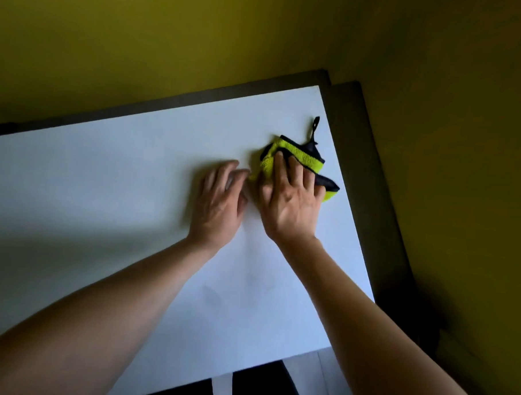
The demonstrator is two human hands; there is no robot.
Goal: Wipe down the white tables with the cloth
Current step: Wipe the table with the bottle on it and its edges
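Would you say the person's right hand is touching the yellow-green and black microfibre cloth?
Touching: the head view shows the right hand pressing spread fingers onto the yellow-green and black microfibre cloth.

Near part of cloth (299, 161) hidden under right hand (291, 204). Left hand (220, 207) fingertips blurred, contact with cloth edge impossible to tell. Tabletop (103, 205) cut off at 9 o'clock picture edge. Both forearms cut off at 6 o'clock. Dark shapes below tabletop too dim to identify.

yellow-green wall (201, 30) fills the top and right, dim and shadowed; a dark grey ledge (370, 184) borders it; light falls unevenly.
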